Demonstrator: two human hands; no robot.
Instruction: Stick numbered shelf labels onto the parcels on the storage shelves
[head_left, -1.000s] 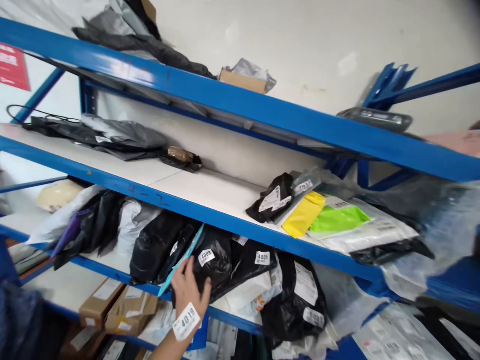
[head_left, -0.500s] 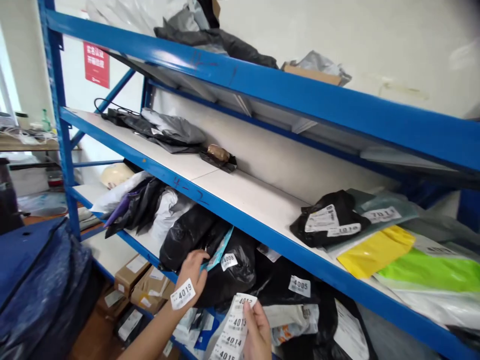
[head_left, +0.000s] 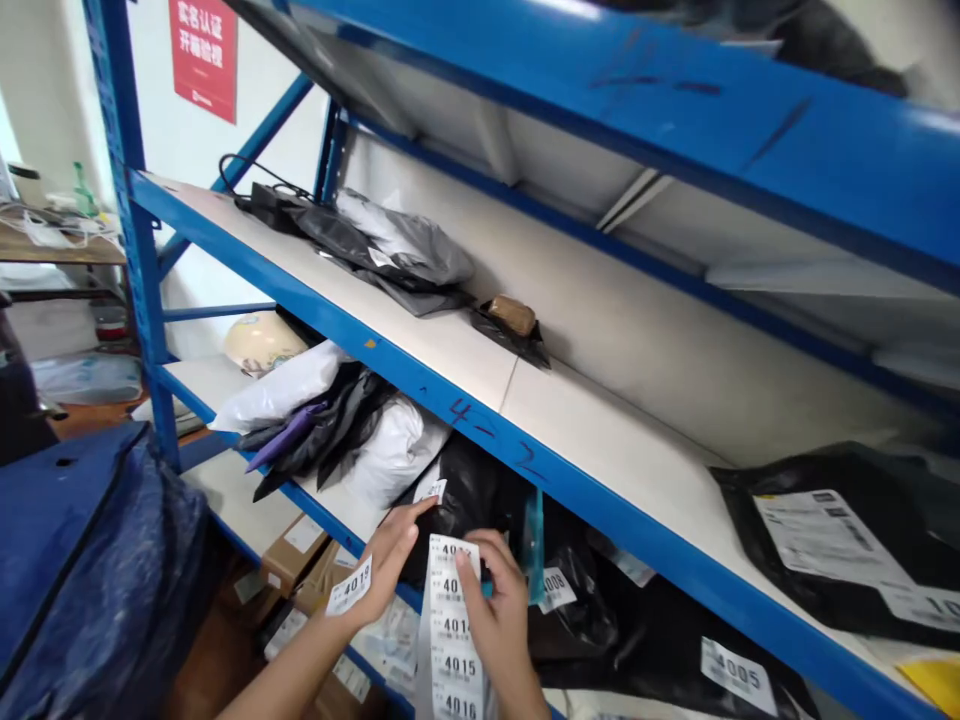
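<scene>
Hanging at six o'clock, labels [head_left: 454,668] are pinched in the right grip [head_left: 496,600]. The left grip [head_left: 384,568] is held open, empty.

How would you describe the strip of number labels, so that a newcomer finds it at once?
Find the blue shelf beam marked 4-2. Below it, the right hand holds a white label strip. It carries several numbers in a column, unlike the single 4019 label at the left wrist.

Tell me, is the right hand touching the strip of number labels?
Touching: the head view shows the right hand pinching the strip of number labels, partly covering its printed front.
</scene>
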